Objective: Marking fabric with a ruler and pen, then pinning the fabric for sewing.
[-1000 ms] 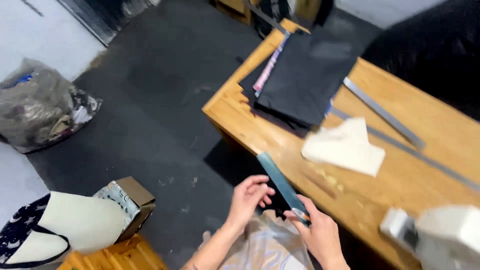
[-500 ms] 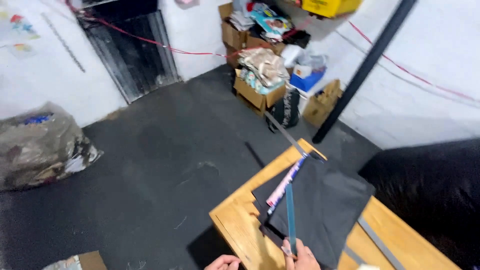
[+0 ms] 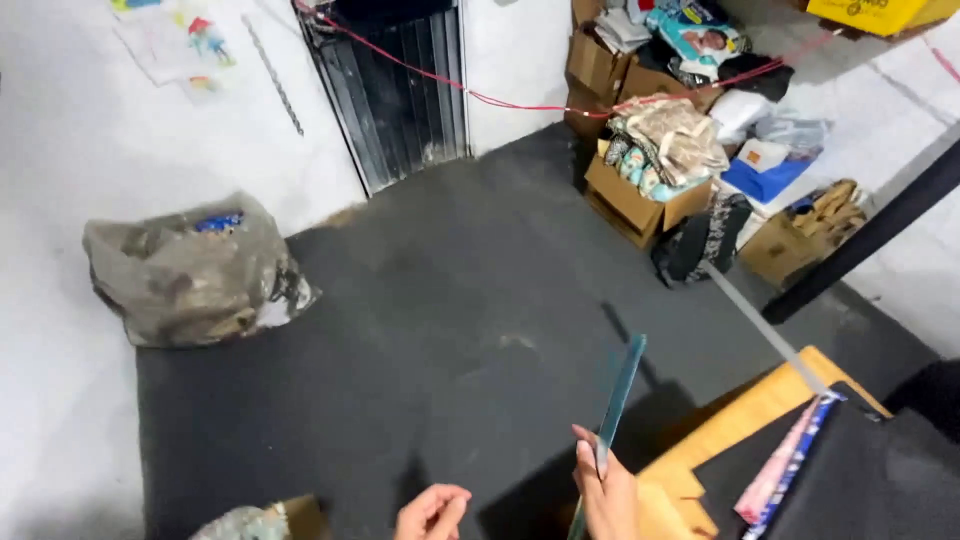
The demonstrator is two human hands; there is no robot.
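Dark matting covers the floor (image 3: 450,330) of a cluttered storeroom with white walls. At about nine o'clock a bulging grey plastic sack (image 3: 195,272) sits at the matting's edge, against the wall. Toward twelve o'clock, a dark barred metal door (image 3: 395,85) stands in the back wall, with a red cord (image 3: 520,103) strung across in front of it.

At six o'clock, low in view, the left hand (image 3: 432,512) shows only in part; its fingers curl loosely inward and grip nothing. Just to its right, the right hand (image 3: 605,492) pinches the lower end of a long, thin teal strip (image 3: 618,395) between thumb and fingers. The strip stands nearly upright, leaning slightly toward one o'clock, with its top end over the dark floor.

At one to two o'clock, open cardboard boxes (image 3: 640,195) piled with printed fabric stand along the far wall. At four to five o'clock lies the corner of a wooden table (image 3: 745,420), bearing a black sheet (image 3: 870,480) and a folded pink patterned cloth (image 3: 785,470). A long metal ruler (image 3: 765,330) rests with its lower end on the table's far corner and runs up toward the boxes.
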